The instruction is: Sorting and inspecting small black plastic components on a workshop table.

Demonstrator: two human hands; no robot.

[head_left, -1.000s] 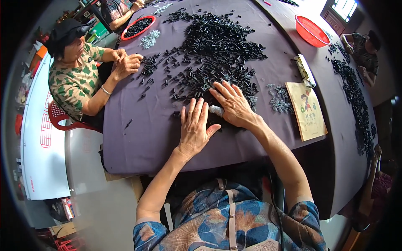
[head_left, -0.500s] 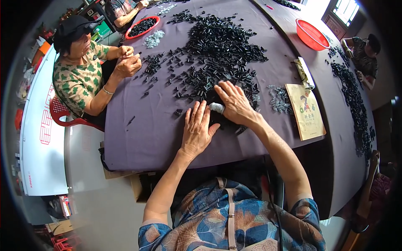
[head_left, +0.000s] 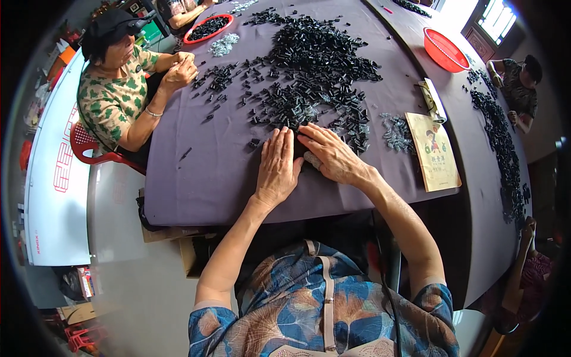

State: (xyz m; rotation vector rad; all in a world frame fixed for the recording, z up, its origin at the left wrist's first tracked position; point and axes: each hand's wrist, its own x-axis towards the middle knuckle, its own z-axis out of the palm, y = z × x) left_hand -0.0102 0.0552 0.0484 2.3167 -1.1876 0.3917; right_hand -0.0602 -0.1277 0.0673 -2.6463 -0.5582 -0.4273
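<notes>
Both my hands lie at the near edge of a large heap of small black plastic pieces (head_left: pixel 315 65) on the cloth-covered table. My left hand (head_left: pixel 276 163) is flat with fingers stretched forward, tips at the loose pieces. Beside it, my right hand (head_left: pixel 338 156) slants inward, its fingers extended over the pieces and its thumb wrapped in something greyish white (head_left: pixel 312 159). Neither hand grips anything visible; what lies beneath the palms is hidden. Some clear bits (head_left: pixel 309 113) are mixed among the black pieces just ahead of my fingers.
Right of my hands are small clear plastic parts (head_left: pixel 397 132), a yellowish booklet (head_left: pixel 434 152) and a white case-like object (head_left: pixel 433 101). A red basket (head_left: pixel 446 52) stands farther back. At left a co-worker (head_left: pixel 131 89) sits near a red tray (head_left: pixel 228 22) of black pieces.
My right hand has drawn back toward me from the heap, uncovering clear bits among the black pieces. My left hand stays near the same spot. The view has tilted slightly.
</notes>
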